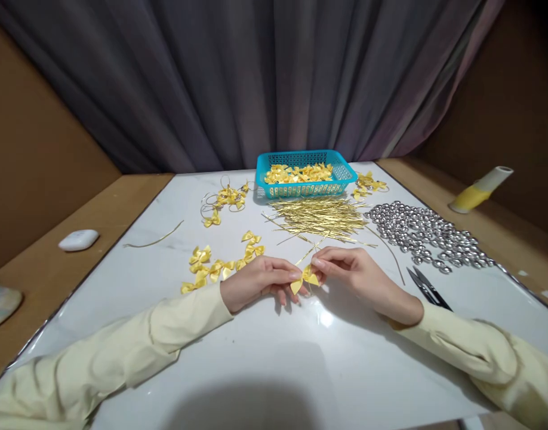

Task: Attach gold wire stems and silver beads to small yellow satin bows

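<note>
A yellow ribbon bow (305,279) is held up between both hands over the middle of the white table. My left hand (267,279) pinches the bow's left side between thumb and forefinger, its other fingers curled below. At the bow's right side, my right hand (357,275) has thumb and fingertips pressed together. A gold wire strip (310,249) rises from behind the bow toward the pile of gold strips (321,216). Whether it is attached to the bow cannot be made out.
A blue basket (307,190) of yellow bows stands at the back. Loose bows (215,270) lie left, wired bows (231,196) behind them. Silver beads (428,235) and black snips (428,288) lie right. A white case (78,240) sits far left.
</note>
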`<state>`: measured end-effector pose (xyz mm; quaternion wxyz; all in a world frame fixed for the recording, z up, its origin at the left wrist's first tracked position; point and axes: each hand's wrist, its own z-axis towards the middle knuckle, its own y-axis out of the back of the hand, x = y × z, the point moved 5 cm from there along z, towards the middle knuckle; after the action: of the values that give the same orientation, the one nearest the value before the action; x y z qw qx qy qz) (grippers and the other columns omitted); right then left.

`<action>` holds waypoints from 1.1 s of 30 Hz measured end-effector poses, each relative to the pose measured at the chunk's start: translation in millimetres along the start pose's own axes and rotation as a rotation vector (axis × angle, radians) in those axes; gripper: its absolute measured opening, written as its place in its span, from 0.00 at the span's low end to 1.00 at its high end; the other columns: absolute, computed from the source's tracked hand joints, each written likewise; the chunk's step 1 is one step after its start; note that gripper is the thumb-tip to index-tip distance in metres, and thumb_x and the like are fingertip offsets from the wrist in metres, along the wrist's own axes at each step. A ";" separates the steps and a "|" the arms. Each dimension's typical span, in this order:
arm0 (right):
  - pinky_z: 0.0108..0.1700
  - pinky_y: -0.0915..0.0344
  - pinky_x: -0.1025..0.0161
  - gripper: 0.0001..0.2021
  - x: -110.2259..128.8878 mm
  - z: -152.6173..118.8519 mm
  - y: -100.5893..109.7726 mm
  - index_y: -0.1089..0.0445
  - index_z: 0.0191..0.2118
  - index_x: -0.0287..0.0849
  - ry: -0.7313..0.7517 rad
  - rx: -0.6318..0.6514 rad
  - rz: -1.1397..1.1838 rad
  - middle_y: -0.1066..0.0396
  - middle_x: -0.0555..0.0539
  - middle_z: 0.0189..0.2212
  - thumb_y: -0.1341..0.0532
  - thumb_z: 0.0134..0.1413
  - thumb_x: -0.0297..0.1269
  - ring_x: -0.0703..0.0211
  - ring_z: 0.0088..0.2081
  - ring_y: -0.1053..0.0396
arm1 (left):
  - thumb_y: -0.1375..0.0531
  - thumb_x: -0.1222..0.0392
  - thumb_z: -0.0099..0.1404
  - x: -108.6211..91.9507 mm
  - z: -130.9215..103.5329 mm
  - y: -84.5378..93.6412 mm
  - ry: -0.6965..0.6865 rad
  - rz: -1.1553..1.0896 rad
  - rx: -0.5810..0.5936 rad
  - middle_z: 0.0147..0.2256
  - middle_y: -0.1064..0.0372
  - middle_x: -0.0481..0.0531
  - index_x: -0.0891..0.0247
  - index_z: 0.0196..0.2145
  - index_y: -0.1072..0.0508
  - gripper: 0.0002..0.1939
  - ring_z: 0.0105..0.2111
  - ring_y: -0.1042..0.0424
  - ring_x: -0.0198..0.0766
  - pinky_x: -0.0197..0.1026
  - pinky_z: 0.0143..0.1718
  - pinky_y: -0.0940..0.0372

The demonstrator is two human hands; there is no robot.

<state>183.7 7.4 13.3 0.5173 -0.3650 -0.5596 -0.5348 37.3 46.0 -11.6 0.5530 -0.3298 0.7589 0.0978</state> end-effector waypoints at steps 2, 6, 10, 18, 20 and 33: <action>0.36 0.37 0.63 0.12 -1.8 -0.5 4.0 0.28 0.27 0.39 0.018 -0.047 0.010 0.30 0.47 0.28 0.44 0.55 0.39 0.62 0.31 0.33 | 0.40 0.62 0.58 0.5 0.4 1.4 -0.002 -0.015 -0.020 0.29 0.28 0.56 0.71 0.33 0.28 0.08 0.23 0.31 0.30 0.31 0.23 0.38; 0.46 0.38 0.60 0.08 -3.1 -2.9 19.2 0.26 0.31 0.42 0.067 -0.222 0.098 0.28 0.45 0.38 0.41 0.53 0.39 0.58 0.44 0.33 | 0.40 0.63 0.58 1.2 1.0 3.1 0.005 -0.072 -0.040 0.29 0.30 0.53 0.70 0.33 0.28 0.07 0.23 0.36 0.27 0.30 0.25 0.40; 0.51 0.39 0.54 0.07 -1.7 -3.9 27.9 0.26 0.34 0.44 0.054 -0.301 0.249 0.27 0.46 0.39 0.39 0.51 0.38 0.56 0.45 0.32 | 0.39 0.64 0.56 3.0 2.2 4.7 0.021 -0.129 -0.044 0.27 0.32 0.50 0.70 0.33 0.28 0.06 0.23 0.39 0.26 0.30 0.26 0.42; 0.54 0.44 0.52 0.06 5.0 -4.1 33.1 0.25 0.33 0.47 0.068 -0.237 0.421 0.27 0.48 0.41 0.40 0.52 0.34 0.55 0.48 0.34 | 0.38 0.60 0.57 5.9 3.4 6.7 0.044 -0.095 -0.023 0.23 0.36 0.48 0.70 0.28 0.29 0.09 0.21 0.42 0.25 0.31 0.24 0.45; 0.53 0.43 0.55 0.07 8.7 -6.0 39.7 0.25 0.31 0.48 0.130 -0.223 0.423 0.27 0.50 0.40 0.41 0.52 0.32 0.56 0.48 0.35 | 0.39 0.59 0.57 5.5 3.3 6.6 0.050 -0.086 -0.026 0.22 0.36 0.48 0.71 0.26 0.30 0.10 0.20 0.43 0.25 0.31 0.23 0.46; 0.38 0.37 0.58 0.07 31.1 -12.0 28.9 0.27 0.30 0.43 0.392 -0.115 -0.262 0.27 0.45 0.30 0.42 0.53 0.31 0.57 0.33 0.31 | 0.40 0.58 0.58 2.1 2.9 7.0 0.009 -0.025 -0.070 0.28 0.30 0.54 0.72 0.28 0.27 0.11 0.21 0.40 0.24 0.28 0.22 0.44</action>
<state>207.6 -4.1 48.5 0.5207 -0.2073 -0.4598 -0.6889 34.8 52.0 -16.1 0.5389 -0.3586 0.7534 0.1159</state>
